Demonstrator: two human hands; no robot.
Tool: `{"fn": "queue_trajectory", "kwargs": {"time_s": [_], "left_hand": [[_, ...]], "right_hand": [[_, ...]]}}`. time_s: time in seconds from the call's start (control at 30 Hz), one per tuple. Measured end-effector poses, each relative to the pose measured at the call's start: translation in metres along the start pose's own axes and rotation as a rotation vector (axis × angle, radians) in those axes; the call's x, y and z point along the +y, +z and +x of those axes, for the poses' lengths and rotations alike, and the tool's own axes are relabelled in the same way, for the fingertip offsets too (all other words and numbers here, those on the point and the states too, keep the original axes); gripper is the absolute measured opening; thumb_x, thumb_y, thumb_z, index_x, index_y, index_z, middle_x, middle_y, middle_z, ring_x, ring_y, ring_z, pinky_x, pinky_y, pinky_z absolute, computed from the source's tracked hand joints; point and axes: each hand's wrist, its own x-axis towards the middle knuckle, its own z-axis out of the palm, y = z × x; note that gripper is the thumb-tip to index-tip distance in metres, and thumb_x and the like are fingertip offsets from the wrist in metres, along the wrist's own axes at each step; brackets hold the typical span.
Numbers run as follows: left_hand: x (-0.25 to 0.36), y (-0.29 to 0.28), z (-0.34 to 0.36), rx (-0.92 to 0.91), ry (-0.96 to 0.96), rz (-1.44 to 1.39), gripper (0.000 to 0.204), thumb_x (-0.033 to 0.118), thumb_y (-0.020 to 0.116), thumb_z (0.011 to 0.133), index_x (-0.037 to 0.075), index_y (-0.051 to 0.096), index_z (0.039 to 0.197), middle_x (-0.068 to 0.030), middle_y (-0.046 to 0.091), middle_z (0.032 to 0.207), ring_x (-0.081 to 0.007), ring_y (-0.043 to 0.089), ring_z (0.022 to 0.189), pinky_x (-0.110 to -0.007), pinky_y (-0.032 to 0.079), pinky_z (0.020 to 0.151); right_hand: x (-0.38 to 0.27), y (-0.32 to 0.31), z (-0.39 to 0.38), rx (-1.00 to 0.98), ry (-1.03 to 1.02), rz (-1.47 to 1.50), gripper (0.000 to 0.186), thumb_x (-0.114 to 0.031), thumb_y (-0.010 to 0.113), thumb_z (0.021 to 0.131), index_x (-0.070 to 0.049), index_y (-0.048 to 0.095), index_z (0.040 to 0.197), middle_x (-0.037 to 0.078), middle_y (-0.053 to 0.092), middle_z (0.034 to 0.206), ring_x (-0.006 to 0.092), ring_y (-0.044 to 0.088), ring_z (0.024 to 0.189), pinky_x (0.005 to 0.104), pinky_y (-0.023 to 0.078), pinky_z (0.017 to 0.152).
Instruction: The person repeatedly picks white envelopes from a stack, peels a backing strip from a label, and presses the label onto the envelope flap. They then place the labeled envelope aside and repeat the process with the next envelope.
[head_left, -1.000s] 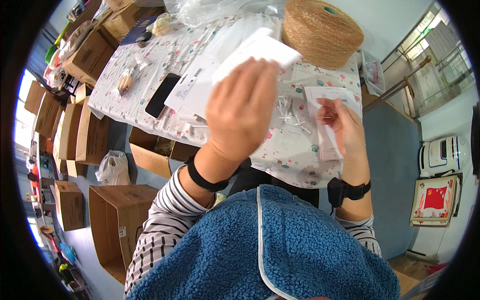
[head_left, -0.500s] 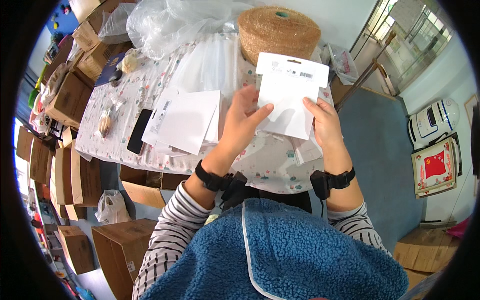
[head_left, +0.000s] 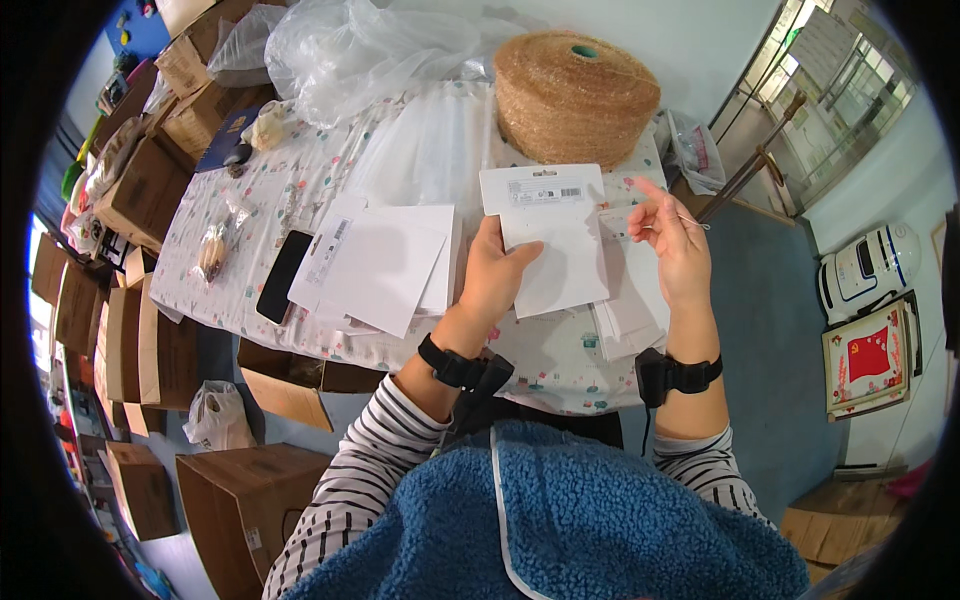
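Observation:
My left hand [head_left: 495,268] is closed on a white hang-tab card [head_left: 555,245], thumb on its face and fingers behind. A slot and a printed barcode label show at the card's top. To its right, my right hand [head_left: 678,245] is raised off the card, fingers apart and partly bent. A thin pale strand [head_left: 692,221] shows at its fingers; I cannot make out what it is. Under and beside that hand lie more white cards [head_left: 632,325]. Left of my left hand is a stack of similar white cards [head_left: 385,262].
A black phone [head_left: 285,278] lies left of the stack. Clear plastic sleeves [head_left: 425,150], a big roll of brown mesh [head_left: 575,100] and plastic bags [head_left: 350,60] occupy the table's far side. Cardboard boxes [head_left: 240,490] stand on the floor at left.
My right hand has let go of the card and moved slightly right. My left hand has taken hold of the card, which sits lower and further left in view.

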Motion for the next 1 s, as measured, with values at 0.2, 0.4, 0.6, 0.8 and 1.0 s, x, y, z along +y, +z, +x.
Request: {"fn": "queue_trajectory", "kwargs": {"time_s": [0.2, 0.4, 0.6, 0.8, 1.0], "left_hand": [[0.011, 0.006, -0.013, -0.031, 0.034, -0.007, 0.042, -0.007, 0.061, 0.091, -0.006, 0.046, 0.130, -0.0145, 0.060, 0.128, -0.0192, 0.061, 0.115, -0.032, 0.051, 0.097], [0.036, 0.015, -0.031, -0.126, 0.040, 0.210, 0.038, -0.001, 0.067, 0.092, -0.006, 0.052, 0.128, -0.0128, 0.067, 0.117, -0.0167, 0.065, 0.105, -0.029, 0.055, 0.088], [0.103, -0.040, -0.077, 0.023, 0.567, 1.375, 0.044, 0.020, 0.082, 0.079, 0.001, 0.068, 0.116, -0.0173, 0.069, 0.115, -0.0336, 0.066, 0.107, -0.042, 0.052, 0.094], [0.125, -0.067, -0.102, 0.128, 0.157, 1.708, 0.066, 0.031, 0.088, 0.068, -0.002, 0.065, 0.120, -0.0187, 0.065, 0.123, -0.0358, 0.060, 0.117, -0.044, 0.051, 0.095], [0.131, -0.070, -0.096, 0.148, 0.102, 1.670, 0.049, 0.024, 0.085, 0.070, 0.000, 0.070, 0.109, -0.0166, 0.070, 0.113, -0.0341, 0.069, 0.096, -0.042, 0.054, 0.084]], "right_hand": [[0.002, 0.009, -0.011, 0.208, 0.092, -0.146, 0.037, -0.029, 0.053, 0.105, 0.002, 0.068, 0.118, 0.002, 0.064, 0.092, 0.0105, 0.058, 0.085, 0.0252, 0.047, 0.077], [0.006, 0.012, -0.051, 0.069, 0.223, -0.044, 0.021, -0.016, 0.068, 0.096, 0.003, 0.070, 0.105, 0.002, 0.067, 0.094, 0.0074, 0.059, 0.084, 0.0214, 0.046, 0.077], [0.009, -0.039, -0.053, 0.214, 0.165, 0.009, 0.021, -0.012, 0.068, 0.094, 0.005, 0.069, 0.106, 0.006, 0.071, 0.094, 0.0094, 0.064, 0.079, 0.0216, 0.049, 0.072], [0.031, -0.081, -0.038, 0.251, 0.181, -0.285, 0.024, -0.014, 0.069, 0.092, 0.006, 0.071, 0.105, 0.007, 0.072, 0.095, 0.0119, 0.066, 0.080, 0.0245, 0.049, 0.072], [0.051, -0.086, -0.035, 0.300, 0.071, -1.132, 0.021, -0.018, 0.073, 0.086, -0.004, 0.074, 0.101, 0.010, 0.068, 0.091, 0.0249, 0.067, 0.080, 0.0347, 0.052, 0.074]]}}
